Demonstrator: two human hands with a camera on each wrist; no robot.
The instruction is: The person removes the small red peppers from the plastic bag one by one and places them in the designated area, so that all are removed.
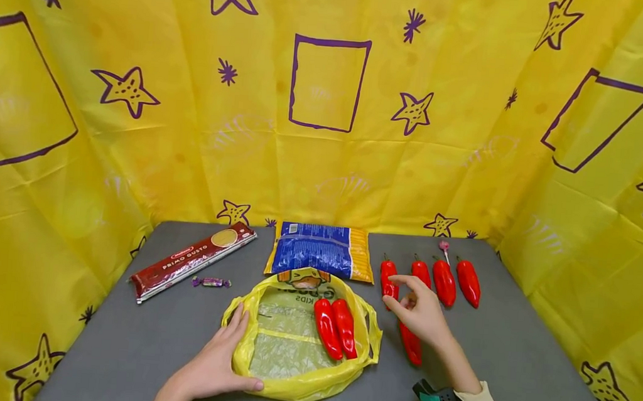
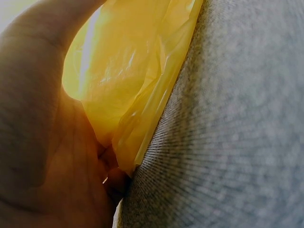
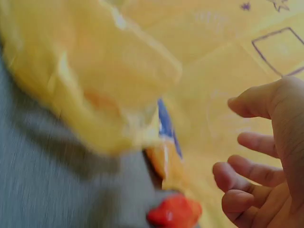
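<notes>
A yellow plastic bag (image 1: 307,385) lies spread with its mouth up, and two red peppers (image 1: 328,328) are inside at its right. My left hand (image 1: 214,359) grips the bag's left side, thumb along the front and fingers by the rim; in the left wrist view its lower fingers curl against the yellow plastic (image 2: 118,71). To the right of the bag, my right hand (image 1: 420,309) is held over the table with thumb and fingers parted and nothing between them. Its fingertips overlap a red pepper (image 1: 388,272). Another pepper (image 1: 411,346) is partly hidden below this hand.
More red peppers (image 1: 468,282) lie at the back right, with a pink lollipop (image 1: 444,247) behind them. A blue and yellow packet (image 1: 317,250) is behind the bag. Left are a dark red PRIMO GUSTO pack (image 1: 192,261) and a purple wrapped candy (image 1: 212,282). Yellow curtains surround the table.
</notes>
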